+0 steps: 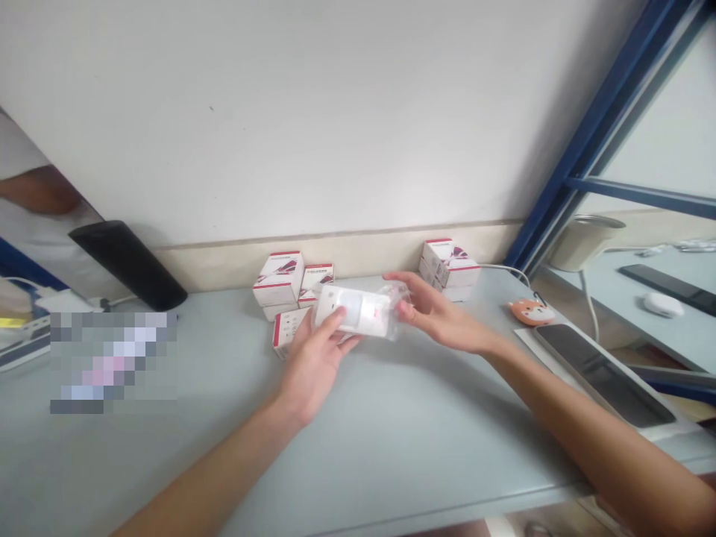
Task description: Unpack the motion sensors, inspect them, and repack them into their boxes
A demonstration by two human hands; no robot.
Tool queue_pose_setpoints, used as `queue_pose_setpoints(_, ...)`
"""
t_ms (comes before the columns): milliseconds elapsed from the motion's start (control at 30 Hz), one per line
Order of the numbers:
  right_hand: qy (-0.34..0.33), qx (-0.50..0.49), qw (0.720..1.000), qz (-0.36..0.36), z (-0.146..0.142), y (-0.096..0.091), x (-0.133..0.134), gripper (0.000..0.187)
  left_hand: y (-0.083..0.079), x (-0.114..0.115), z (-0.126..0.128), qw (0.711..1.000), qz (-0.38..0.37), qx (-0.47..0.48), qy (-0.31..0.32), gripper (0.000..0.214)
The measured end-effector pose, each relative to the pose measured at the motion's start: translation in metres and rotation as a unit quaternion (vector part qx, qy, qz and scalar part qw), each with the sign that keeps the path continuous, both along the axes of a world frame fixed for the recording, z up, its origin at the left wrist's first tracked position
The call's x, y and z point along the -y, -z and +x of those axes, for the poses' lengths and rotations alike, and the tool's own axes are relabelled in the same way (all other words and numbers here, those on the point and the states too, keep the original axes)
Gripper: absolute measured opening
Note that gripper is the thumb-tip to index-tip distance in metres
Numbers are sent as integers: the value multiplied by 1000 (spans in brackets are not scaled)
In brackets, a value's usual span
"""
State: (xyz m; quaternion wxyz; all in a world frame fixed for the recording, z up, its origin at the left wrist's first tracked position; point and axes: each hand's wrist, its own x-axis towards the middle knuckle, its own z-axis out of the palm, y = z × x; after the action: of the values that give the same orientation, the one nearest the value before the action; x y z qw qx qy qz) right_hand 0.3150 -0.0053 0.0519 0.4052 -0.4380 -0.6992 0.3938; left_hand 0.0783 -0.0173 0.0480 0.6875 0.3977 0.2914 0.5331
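Above the middle of the desk, my left hand (316,358) grips a small white device (350,312), thumb across its front and fingers behind. A clear plastic bag (394,309) covers the right end of the device. My right hand (436,313) pinches that bag between thumb and fingers. Just behind my left hand lies a red-and-white box (284,333), partly hidden by it. More such boxes (278,280) are stacked against the wall behind. To the right of my right hand stands another stack of red-and-white boxes (449,267).
The grey desk (391,447) meets a white wall. A black cylindrical object (128,265) leans at the left, near a pixelated patch. On the right lie an orange animal-shaped case (531,311) and a dark phone-like slab (604,373). A blue frame (593,134) rises there. Part of another person's arm (42,190) shows far left.
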Motion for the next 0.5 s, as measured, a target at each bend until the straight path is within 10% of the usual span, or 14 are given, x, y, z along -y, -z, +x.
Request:
queue_pose_setpoints(333, 30, -284, 951, -123, -23, 10, 1, 31, -1, -2, -2, 993, 68, -98, -26, 58)
queue_pose_setpoints(500, 45, -364, 909, -196, -17, 13, -4, 27, 13, -2, -4, 946, 219, -231, -58, 82)
